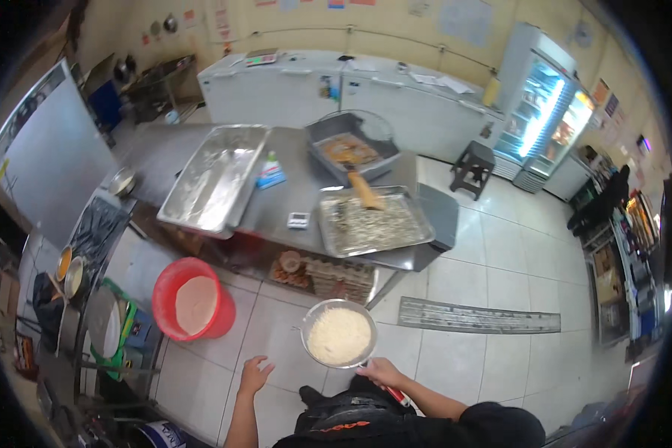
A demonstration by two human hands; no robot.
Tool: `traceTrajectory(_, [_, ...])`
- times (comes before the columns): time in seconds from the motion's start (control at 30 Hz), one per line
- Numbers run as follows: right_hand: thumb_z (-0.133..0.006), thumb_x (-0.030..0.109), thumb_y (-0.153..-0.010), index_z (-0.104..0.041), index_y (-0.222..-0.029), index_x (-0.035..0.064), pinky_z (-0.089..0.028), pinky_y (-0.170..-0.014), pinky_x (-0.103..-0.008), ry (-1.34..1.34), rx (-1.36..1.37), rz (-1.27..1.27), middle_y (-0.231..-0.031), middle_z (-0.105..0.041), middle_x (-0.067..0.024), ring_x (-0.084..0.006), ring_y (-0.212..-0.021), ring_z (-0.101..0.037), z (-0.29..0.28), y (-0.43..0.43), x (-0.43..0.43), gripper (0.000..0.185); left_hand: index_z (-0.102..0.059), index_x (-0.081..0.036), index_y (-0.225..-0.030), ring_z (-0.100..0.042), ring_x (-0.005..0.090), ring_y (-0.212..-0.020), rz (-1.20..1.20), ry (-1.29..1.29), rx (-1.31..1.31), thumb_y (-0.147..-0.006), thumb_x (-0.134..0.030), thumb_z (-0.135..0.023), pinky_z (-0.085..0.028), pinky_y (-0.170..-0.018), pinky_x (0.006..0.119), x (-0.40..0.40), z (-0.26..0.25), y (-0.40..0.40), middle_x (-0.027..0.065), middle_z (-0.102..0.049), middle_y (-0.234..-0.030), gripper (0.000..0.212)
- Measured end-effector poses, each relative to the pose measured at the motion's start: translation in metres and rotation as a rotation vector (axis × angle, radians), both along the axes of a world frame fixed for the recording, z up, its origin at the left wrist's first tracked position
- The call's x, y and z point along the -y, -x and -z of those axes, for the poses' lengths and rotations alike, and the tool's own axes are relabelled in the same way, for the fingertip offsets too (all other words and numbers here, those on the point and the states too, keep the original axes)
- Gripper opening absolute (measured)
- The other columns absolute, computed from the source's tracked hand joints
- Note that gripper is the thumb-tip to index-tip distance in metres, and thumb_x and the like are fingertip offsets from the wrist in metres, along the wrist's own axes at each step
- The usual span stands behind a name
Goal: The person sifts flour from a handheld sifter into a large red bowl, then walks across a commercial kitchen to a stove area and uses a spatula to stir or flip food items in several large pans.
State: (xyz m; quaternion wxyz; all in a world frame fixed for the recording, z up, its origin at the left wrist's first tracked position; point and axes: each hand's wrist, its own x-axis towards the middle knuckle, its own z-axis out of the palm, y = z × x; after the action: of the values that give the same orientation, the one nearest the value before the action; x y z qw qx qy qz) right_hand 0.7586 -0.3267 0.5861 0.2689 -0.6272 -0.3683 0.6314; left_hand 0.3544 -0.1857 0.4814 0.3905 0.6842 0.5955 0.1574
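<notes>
My right hand [383,374] grips the red handle of a round sieve or pan [304,343]; its mesh cannot be made out for certain. A heap of pale yellow, crumbly or powdery food [340,336] fills most of it. It hangs over the tiled floor in front of my body. To its left, my left hand [254,374] is in the air, fingers apart, with nothing in it. Beyond that hand a red plastic bucket [224,307] stands on the floor, holding light-beige powder [196,305].
A steel table [283,145] ahead bears a deep metal pan [210,173], a grey tub [353,168] and a tray with whitish bits [378,224]. Egg cartons [341,277] sit below. A floor drain grate [479,315] lies right; a green scale [124,322] stands left.
</notes>
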Motion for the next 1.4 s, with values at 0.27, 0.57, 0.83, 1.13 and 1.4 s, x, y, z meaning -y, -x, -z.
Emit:
traceTrajectory(0.27, [-0.074,0.043,-0.092,-0.051,-0.060,0.0087,-0.038,-0.036,-0.0283,0.076,-0.051,0.451,-0.048,-0.047,-0.0015,-0.0115,-0.039,-0.047,0.033,-0.211,0.182,0.052,-0.052,-0.013,-0.145,-0.045,0.0405,-0.135,0.445,-0.098,0.108,-0.080,-0.049,-0.081,-0.040,-0.112,0.045,0.013,-0.050,-0.386,0.0248,-0.048,-0.144,0.080])
traceTrajectory(0.57, [-0.070,0.036,-0.094,-0.044,-0.055,0.0151,-0.032,-0.032,-0.0281,-0.040,0.034,0.488,-0.046,-0.042,0.0029,-0.0098,-0.034,-0.040,0.006,-0.461,0.177,0.052,-0.019,-0.006,-0.160,-0.007,0.0435,-0.154,0.213,-0.134,-0.392,-0.080,-0.061,-0.074,-0.012,-0.119,0.067,0.000,-0.043,-0.618,0.0195,-0.011,-0.168,0.112])
traceTrajectory(0.83, [-0.070,0.035,-0.094,-0.045,-0.062,0.0135,-0.035,-0.036,-0.0275,-0.087,-0.027,0.317,-0.052,-0.043,0.0046,-0.0071,-0.039,-0.039,-0.005,-0.623,0.036,0.046,-0.020,0.003,-0.157,-0.010,0.0412,-0.155,0.043,-0.089,-0.515,-0.081,-0.061,-0.071,-0.011,-0.118,0.069,-0.014,-0.012,-0.660,0.0242,-0.015,-0.166,0.112])
traceTrajectory(1.13, [-0.077,0.036,-0.090,-0.054,-0.071,0.0073,-0.039,-0.038,-0.0282,-0.058,0.106,-0.150,-0.054,-0.052,-0.0018,-0.0117,-0.041,-0.049,0.005,-0.809,-0.120,0.041,-0.026,0.004,-0.154,-0.020,0.0374,-0.152,-0.035,0.030,-0.717,-0.088,-0.047,-0.066,-0.017,-0.116,0.068,-0.025,-0.022,-0.686,0.0231,-0.023,-0.164,0.092])
traceTrajectory(1.4, [-0.073,0.048,-0.091,-0.055,-0.058,0.0071,-0.036,-0.039,-0.0303,-0.068,0.116,-0.562,-0.047,-0.049,-0.0018,-0.0127,-0.040,-0.050,-0.016,-0.896,-0.255,0.055,-0.037,-0.005,-0.151,-0.029,0.0386,-0.148,-0.680,0.094,-0.487,-0.085,-0.027,-0.071,-0.028,-0.116,0.063,-0.056,-0.057,-0.796,0.0195,-0.034,-0.159,0.077])
